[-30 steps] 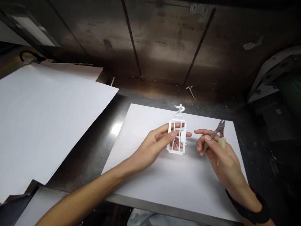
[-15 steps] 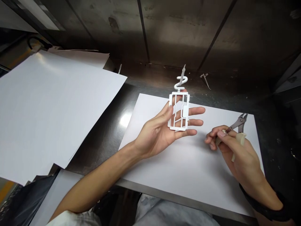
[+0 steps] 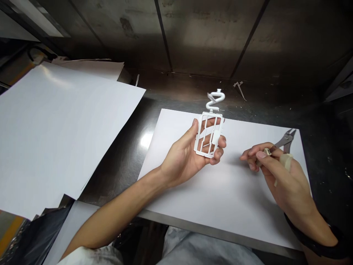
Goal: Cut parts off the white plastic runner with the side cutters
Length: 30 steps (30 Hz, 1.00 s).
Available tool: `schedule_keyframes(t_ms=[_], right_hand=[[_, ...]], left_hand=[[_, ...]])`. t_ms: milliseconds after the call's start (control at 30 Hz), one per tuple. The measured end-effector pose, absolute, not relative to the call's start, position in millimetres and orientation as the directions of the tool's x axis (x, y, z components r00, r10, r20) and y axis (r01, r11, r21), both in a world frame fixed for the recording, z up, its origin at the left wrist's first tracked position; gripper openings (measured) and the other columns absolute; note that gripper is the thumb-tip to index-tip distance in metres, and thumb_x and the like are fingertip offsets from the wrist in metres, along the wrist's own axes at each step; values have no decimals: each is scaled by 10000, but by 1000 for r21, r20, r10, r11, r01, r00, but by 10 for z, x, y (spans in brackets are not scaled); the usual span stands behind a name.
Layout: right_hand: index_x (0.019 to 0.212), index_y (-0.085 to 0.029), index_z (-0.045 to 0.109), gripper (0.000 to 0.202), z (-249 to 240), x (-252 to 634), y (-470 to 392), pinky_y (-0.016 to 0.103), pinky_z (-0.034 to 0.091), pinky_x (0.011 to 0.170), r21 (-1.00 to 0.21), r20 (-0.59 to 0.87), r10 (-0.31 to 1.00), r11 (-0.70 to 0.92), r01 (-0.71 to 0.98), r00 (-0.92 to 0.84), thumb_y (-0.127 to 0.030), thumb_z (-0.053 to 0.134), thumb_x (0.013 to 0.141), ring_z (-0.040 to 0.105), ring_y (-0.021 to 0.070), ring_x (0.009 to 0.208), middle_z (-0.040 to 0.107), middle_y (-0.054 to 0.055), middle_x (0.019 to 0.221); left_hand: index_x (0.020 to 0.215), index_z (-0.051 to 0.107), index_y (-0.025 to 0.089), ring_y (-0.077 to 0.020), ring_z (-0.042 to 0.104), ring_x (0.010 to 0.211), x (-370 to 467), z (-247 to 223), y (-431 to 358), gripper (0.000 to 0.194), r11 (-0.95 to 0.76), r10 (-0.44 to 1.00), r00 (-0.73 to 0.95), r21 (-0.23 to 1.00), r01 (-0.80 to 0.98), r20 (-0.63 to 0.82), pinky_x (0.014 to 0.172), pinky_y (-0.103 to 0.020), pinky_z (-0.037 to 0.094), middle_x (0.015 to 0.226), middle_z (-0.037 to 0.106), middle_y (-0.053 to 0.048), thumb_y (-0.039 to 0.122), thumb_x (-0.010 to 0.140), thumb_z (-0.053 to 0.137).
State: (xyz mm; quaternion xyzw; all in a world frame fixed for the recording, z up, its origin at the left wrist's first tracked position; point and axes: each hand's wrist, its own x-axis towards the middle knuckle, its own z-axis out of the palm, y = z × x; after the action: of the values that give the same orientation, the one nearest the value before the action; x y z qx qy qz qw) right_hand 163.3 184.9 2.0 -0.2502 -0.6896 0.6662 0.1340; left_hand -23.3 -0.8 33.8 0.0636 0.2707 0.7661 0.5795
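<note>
One white plastic frame (image 3: 209,134), one pair of cutters (image 3: 285,140), two paper sheets (image 3: 60,129).

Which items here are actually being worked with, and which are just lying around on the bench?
In use:
- white plastic frame, gripped in the left hand
- cutters, held in the right hand
- white sheet under both hands

Lying about:
- large white sheet at the left
- plastic scrap on the metal bench behind
</note>
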Motion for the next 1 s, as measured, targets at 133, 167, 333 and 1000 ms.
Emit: schedule_keyframes(t_ms=[133,167,333,1000], right_hand=[[1016,-244,775,193,93,1587,1870,392,435,848,-999,-24,591,12,39,-806,-340,677,1152,573,281,938,668,89,1073],[982,-245,765,217,119,1578,1872,399,437,853,-1000,16,606,8,-14,-795,-318,654,1154,579,291,953,649,87,1035],[961,-258,697,240,224,1616,1876,418,426,838,-986,152,574,142,-85,-805,-334,598,1167,580,300,917,643,74,947],[1063,-273,707,449,283,1680,1896,363,408,759,-796,-371,242,415,442,-896,-699,605,1159,577,242,849,668,-9,914]], left_hand=[[1251,767,199,-122,585,835,-248,357,-19,362,-75,929,-276,602,-795,-248,749,-210,559,1029,587,-47,512,1107,654],[1220,775,189,-116,569,824,-246,363,-22,312,-43,929,-267,644,-764,-255,744,-208,571,1011,560,-35,458,1068,733],[1146,754,162,-114,609,800,-225,388,-34,229,90,921,-276,839,-537,-276,693,-212,642,964,558,-8,241,959,861],[985,780,158,-116,711,666,-143,355,-1,219,99,878,-434,963,-251,-203,588,-184,606,993,730,-21,364,1055,759]])
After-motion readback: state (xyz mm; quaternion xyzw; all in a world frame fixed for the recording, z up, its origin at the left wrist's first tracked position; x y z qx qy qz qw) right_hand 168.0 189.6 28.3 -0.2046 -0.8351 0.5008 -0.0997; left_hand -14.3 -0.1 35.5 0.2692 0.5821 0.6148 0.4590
